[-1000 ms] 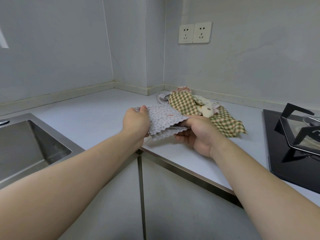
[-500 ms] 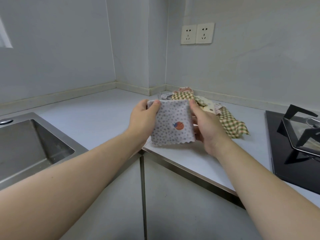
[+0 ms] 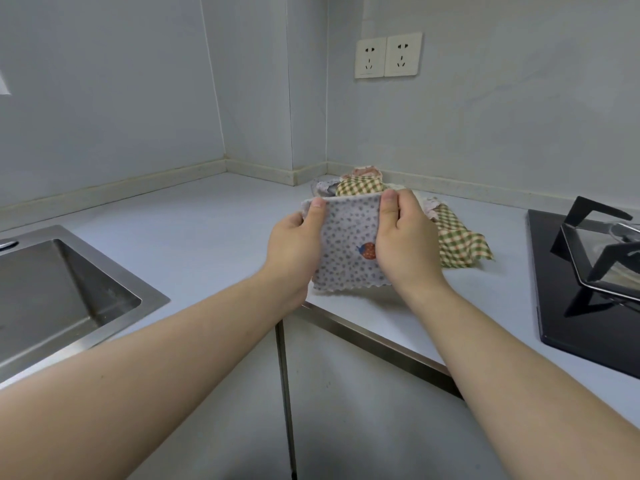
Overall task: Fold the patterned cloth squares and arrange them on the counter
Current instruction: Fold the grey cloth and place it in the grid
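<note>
Pale grey corner desk (image 3: 207,220) in a grey-walled kitchen. Nearest me, below the desk's metal front edge, are grey cabinet doors (image 3: 346,393). My 2 forearms reach fwd over that edge.

Left hand (image 3: 294,247) & right hand (image 3: 405,244) both hold the folded grey dotted cloth (image 3: 346,247) up off the desk, roughly upright, facing me. Each thumb pinches the cloth near a top corner at the front. The other fingers go behind the cloth, so I can't see them. The fold runs along the top. The wavy cut edge hangs at the bottom, just above the desk near its front edge. A small red motif (image 3: 367,251) shows on the cloth next to my right hand.

Steel sink (image 3: 52,289) sits in the desk on the left, black gas hob (image 3: 588,289) w/ pan support on the right. Behind my hands, a crumpled pile of cloths (image 3: 362,173) lies on the desk toward the corner, incl. a green-check cloth (image 3: 460,244) spread out to the right. Furthest back, a double wall socket (image 3: 388,55) on the right wall.
</note>
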`<action>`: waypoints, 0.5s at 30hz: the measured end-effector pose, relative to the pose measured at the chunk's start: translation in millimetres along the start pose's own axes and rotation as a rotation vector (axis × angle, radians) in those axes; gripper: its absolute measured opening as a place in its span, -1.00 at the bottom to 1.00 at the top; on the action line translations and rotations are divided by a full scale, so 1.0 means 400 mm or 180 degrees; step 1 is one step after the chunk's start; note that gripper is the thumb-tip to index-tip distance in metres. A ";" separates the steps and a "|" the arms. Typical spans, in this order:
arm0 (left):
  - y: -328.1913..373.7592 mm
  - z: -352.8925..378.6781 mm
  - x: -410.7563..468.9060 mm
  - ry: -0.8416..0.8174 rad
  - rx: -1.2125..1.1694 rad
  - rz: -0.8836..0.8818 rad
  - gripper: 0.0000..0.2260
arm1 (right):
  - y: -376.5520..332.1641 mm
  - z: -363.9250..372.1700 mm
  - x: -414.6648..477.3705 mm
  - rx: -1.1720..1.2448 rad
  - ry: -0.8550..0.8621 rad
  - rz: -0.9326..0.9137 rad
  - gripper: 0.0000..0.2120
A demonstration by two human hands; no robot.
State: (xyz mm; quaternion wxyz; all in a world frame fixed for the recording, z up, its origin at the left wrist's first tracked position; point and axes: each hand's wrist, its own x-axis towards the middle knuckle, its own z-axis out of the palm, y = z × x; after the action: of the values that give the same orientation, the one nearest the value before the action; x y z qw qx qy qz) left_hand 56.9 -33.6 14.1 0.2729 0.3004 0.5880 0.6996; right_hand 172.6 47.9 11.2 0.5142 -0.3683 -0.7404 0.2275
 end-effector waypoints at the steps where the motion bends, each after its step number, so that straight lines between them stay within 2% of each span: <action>1: -0.003 0.003 -0.004 0.0033 -0.0084 -0.0075 -0.69 | -0.002 -0.002 -0.003 -0.0056 -0.0018 -0.0031 -0.71; 3: -0.006 0.007 -0.009 0.0209 0.0024 0.0077 -0.70 | -0.003 -0.002 -0.007 -0.0156 -0.0071 -0.0064 -0.70; 7: -0.015 0.021 -0.012 0.0542 0.0918 0.0853 -0.72 | 0.008 0.003 -0.009 -0.0036 -0.0058 0.0140 -0.70; 13: -0.028 0.065 0.033 0.0642 0.1470 0.0916 -0.71 | 0.041 0.001 0.003 0.0395 -0.0153 0.0607 -0.71; 15: -0.021 0.106 0.036 0.0472 0.1678 0.0859 -0.69 | 0.060 -0.022 0.017 0.0548 -0.0094 0.0928 -0.73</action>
State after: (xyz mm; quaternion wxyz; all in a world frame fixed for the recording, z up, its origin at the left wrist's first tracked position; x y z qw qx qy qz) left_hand 78.8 6.2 12.8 0.0465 0.3845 0.7224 0.5728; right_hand 187.0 67.6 1.3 0.4944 -0.4230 -0.6644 0.3677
